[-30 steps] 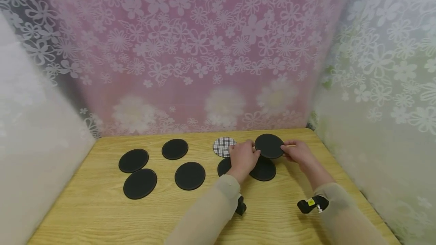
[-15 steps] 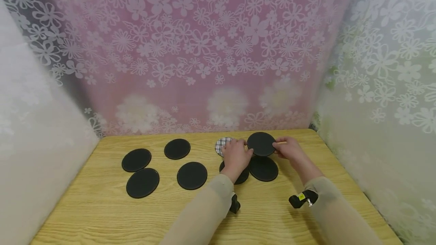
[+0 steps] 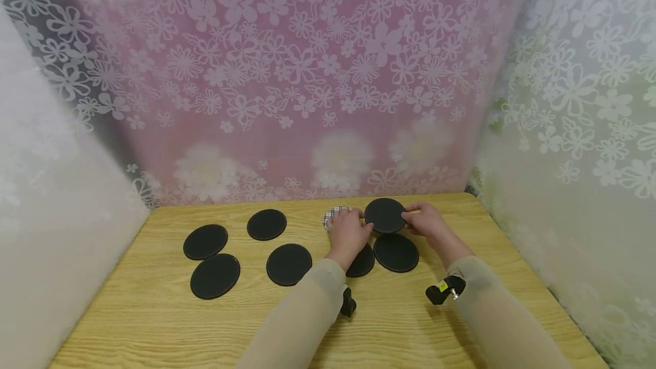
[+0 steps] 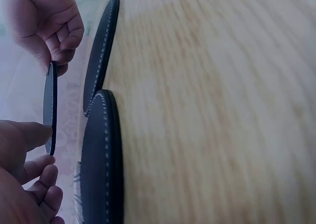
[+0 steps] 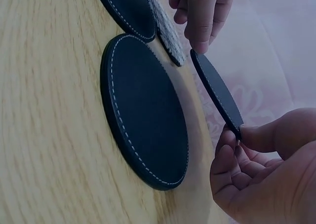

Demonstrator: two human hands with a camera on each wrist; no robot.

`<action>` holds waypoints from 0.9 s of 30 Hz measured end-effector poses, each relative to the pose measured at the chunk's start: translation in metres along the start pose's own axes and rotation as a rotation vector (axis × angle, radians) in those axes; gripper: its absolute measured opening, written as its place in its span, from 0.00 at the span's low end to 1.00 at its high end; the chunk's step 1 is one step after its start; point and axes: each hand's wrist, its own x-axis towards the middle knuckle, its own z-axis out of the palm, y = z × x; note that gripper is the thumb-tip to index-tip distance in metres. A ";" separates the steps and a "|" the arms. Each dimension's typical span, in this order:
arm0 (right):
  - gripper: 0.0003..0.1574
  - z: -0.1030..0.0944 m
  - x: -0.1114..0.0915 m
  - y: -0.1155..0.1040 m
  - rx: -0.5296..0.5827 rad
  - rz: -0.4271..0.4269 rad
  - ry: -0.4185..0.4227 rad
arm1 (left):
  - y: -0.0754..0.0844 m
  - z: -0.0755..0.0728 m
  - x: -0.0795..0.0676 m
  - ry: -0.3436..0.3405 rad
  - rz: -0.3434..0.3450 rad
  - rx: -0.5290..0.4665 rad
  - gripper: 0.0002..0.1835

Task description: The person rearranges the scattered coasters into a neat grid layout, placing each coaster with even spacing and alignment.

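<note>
A round black coaster (image 3: 385, 215) with white edge stitching hangs above the table's back right part, between both hands. My left hand (image 3: 350, 235) pinches its left edge between thumb and fingers. On the opposite edge, my right hand (image 3: 426, 224) grips it with thumb and fingertips. In the left wrist view the raised coaster (image 4: 50, 105) appears nearly edge-on. Below it lies another black coaster (image 3: 396, 253), and a further black coaster (image 3: 361, 261) is partly covered by my left hand. A plaid-patterned coaster (image 3: 333, 216) lies behind that hand, partly hidden.
Several more black coasters lie on the wooden table (image 3: 154, 323) to the left, including a front-left coaster (image 3: 215, 276) and one nearer the middle (image 3: 289, 265). A pink flowered curtain (image 3: 287, 84) stands behind the table, with pale sheets at both sides.
Both hands have moved left with the raised black coaster, bringing it closer to the plaid one. More of the plaid coaster is now covered by the left hand.
</note>
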 end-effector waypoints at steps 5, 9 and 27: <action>0.25 0.001 0.006 0.004 0.010 0.007 -0.006 | 0.001 0.004 0.002 -0.015 -0.020 0.012 0.18; 0.25 0.001 0.012 0.008 0.030 0.028 -0.010 | 0.001 0.008 0.006 -0.026 -0.038 0.013 0.18; 0.22 0.009 0.030 0.014 -0.066 0.015 0.048 | 0.003 0.011 0.011 -0.044 -0.084 0.034 0.14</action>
